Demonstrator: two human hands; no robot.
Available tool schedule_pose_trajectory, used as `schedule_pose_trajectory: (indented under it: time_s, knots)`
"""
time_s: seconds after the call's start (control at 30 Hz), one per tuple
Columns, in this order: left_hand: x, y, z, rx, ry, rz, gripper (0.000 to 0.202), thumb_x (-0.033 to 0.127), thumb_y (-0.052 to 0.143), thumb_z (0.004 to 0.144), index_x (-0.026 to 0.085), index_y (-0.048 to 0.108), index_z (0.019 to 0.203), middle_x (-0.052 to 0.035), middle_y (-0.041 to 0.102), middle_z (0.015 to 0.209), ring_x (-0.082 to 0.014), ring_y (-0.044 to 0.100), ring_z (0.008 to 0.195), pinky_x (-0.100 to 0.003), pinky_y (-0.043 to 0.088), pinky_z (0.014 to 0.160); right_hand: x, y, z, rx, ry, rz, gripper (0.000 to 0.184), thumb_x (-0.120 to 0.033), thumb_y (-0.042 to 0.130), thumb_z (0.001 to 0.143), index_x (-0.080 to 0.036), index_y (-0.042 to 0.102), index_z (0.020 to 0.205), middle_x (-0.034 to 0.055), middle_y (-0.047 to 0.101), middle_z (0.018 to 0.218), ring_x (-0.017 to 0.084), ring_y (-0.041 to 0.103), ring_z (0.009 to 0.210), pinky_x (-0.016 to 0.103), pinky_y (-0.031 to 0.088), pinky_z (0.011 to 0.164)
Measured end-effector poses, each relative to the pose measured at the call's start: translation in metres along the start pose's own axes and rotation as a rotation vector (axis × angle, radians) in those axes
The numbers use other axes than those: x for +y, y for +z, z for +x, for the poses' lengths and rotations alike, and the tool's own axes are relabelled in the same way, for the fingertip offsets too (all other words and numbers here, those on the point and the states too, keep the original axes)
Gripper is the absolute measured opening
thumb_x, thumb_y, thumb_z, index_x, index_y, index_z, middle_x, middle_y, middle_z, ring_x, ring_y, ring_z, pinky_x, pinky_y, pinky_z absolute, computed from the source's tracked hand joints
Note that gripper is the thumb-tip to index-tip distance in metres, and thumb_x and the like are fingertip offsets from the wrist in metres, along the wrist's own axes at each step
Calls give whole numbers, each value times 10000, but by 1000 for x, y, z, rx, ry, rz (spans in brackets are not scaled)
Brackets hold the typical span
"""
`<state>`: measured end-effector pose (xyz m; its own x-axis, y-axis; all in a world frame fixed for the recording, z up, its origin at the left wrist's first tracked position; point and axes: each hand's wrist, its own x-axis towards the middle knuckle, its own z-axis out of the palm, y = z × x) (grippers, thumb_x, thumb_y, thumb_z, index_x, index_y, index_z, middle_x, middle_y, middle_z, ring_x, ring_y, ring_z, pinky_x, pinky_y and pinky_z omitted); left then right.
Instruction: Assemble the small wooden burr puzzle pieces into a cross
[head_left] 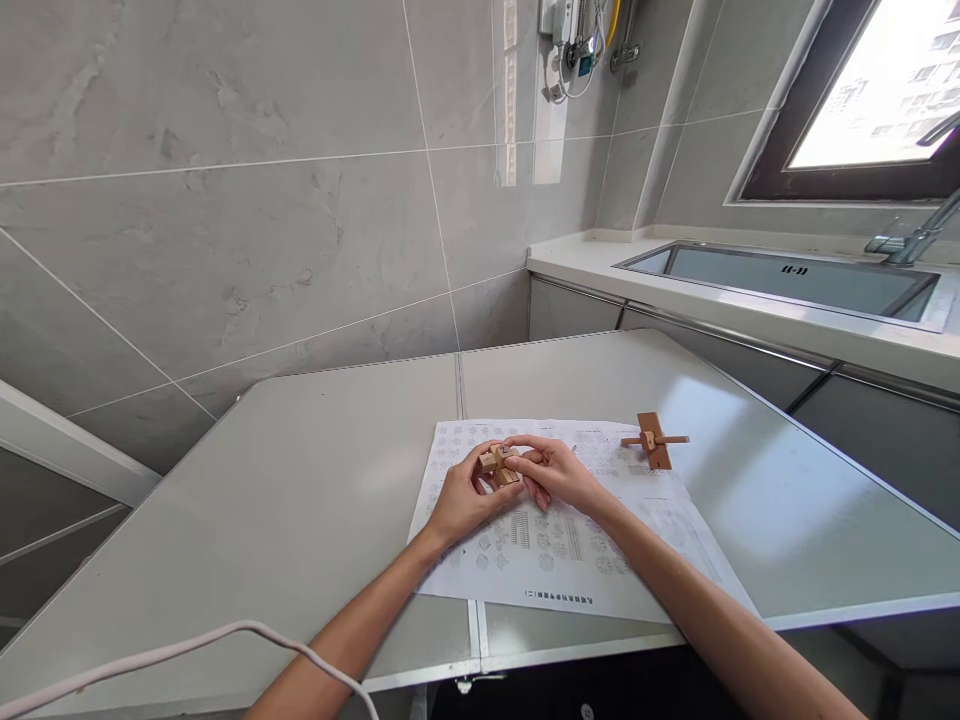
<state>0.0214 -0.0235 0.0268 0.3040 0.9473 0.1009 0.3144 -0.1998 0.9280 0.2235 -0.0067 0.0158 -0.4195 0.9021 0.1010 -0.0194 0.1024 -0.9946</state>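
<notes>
Both hands meet over a printed instruction sheet (570, 560) on a grey table (300, 500). My left hand (465, 495) and my right hand (559, 475) pinch a small wooden interlocking puzzle (499, 464) from either side, fingers closed on its blocks. The puzzle rests low on the paper, partly hidden by my fingers. A second wooden puzzle piece (654, 440), a flat block crossed by a thin stick, lies on the sheet to the right, apart from my right hand.
A steel sink (787, 275) with a tap (911, 240) sits in the counter at the back right under a window. Tiled walls close in the table at the back and left. A white cable (187, 650) crosses the near left.
</notes>
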Motion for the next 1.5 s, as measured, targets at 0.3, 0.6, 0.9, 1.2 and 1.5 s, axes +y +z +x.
schedule_pose_trajectory:
  time_s: [0.3,0.6,0.9,1.2,1.5]
  knots:
    - [-5,-4,3,69,-22,-114,639,469,852,792,243,625,1344,-55,708,1093,-97,487,680,-247,407,604,-6,3,2,87,54,-21,500,-640,550,985,-232,642,1259,-90,524,508,112,484,398,226,422,441]
    - [-10,-4,5,-13,-30,-276,647,423,855,808,257,591,1375,-83,652,1260,-202,627,1071,-234,494,714,3,6,5,6,32,-33,416,-620,549,998,-220,583,890,-49,603,636,105,541,472,241,419,499]
    - [-7,-5,2,-123,-52,-254,771,365,864,804,338,504,1486,-42,647,1187,-72,559,708,-201,431,585,2,6,3,-33,128,114,470,-573,535,996,-223,499,684,-50,512,492,111,469,423,255,388,481]
    - [-12,0,5,14,-80,-266,653,407,799,862,338,505,1440,-82,541,1388,-102,619,843,-217,485,589,7,-12,16,352,218,679,338,-473,756,833,-205,563,759,-61,483,587,65,344,444,205,306,405]
    - [-11,-2,3,-17,-88,-218,509,438,759,896,282,559,1337,-75,570,1319,-95,597,823,-207,476,588,26,-27,18,648,75,918,287,-326,722,847,-235,455,795,-46,506,692,63,411,477,182,375,391]
